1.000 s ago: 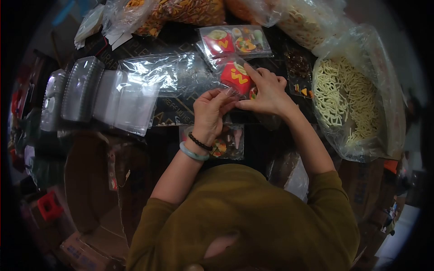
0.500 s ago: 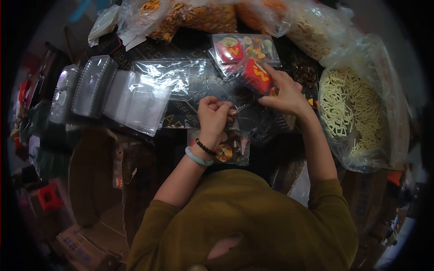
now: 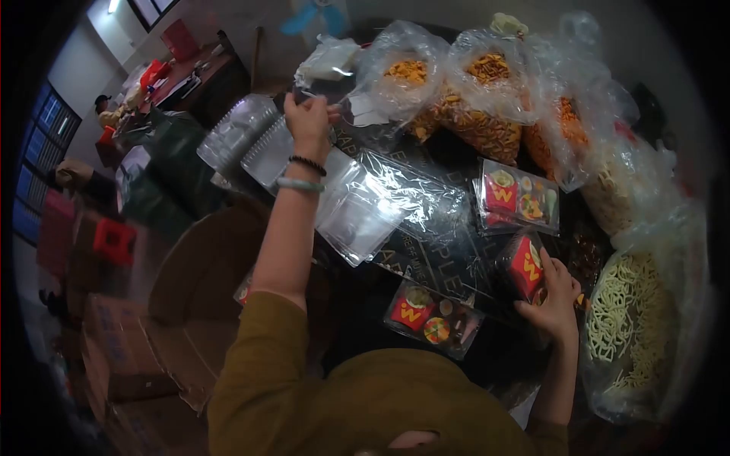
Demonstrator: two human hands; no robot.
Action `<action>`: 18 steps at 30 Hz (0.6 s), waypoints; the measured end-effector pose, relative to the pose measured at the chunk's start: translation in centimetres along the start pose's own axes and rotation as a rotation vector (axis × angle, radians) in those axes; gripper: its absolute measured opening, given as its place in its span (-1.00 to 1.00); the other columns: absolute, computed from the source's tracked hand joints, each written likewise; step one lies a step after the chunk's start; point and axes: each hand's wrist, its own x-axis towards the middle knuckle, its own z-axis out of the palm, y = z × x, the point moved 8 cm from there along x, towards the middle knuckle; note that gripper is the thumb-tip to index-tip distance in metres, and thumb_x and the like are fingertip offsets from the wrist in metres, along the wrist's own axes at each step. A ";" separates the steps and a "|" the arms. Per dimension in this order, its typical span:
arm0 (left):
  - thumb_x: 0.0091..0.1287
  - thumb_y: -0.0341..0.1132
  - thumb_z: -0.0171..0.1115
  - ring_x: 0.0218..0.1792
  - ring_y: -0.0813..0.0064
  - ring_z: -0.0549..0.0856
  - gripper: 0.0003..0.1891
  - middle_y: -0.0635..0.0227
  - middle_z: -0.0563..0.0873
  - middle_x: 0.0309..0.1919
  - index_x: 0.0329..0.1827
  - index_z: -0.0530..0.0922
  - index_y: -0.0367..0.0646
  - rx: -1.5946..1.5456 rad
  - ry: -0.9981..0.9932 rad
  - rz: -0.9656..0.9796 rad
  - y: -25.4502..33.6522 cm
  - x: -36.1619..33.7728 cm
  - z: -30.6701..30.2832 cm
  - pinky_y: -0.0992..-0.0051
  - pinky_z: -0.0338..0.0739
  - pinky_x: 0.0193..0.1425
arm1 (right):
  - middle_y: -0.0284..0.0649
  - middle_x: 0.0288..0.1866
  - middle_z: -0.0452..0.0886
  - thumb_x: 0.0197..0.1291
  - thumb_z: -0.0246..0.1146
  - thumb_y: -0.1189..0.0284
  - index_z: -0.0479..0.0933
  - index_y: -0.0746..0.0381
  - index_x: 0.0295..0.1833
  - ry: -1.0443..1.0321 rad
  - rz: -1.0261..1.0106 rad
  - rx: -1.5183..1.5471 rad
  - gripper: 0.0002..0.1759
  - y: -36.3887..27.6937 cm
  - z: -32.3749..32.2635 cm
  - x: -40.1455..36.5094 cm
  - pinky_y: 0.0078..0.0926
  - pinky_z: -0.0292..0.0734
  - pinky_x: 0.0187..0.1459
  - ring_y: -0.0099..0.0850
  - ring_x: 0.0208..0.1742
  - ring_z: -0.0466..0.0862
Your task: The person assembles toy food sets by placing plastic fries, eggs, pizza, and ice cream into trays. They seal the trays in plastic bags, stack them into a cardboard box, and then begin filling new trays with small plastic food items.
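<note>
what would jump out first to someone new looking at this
Probably the bright red patch with its yellow squiggle on the clear-wrapped pack in the right hand. Next, the big clear bag of pale, noodle-like strands at the lower right, and the bag of orange and yellow bits at the top. The left hand, raised beside the clear plastic trays, also stands out.

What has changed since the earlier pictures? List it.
The left hand has come off the red-printed pack and moved left and outward, past the clear trays; whether it grips anything is unclear. The view has turned left. The right hand still holds the pack.
</note>
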 end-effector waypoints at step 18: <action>0.25 -0.24 0.26 -0.11 -0.01 0.61 -0.72 0.07 0.63 -0.17 -0.13 0.52 -0.26 0.891 -0.830 0.681 -4.1 -14.5 10.3 0.18 0.54 -0.05 | 0.09 0.34 0.24 -0.43 0.50 0.20 0.21 0.04 0.46 -0.076 -0.040 -0.140 0.15 -1.9 3.4 0.9 0.10 -0.20 0.41 -0.04 0.42 0.22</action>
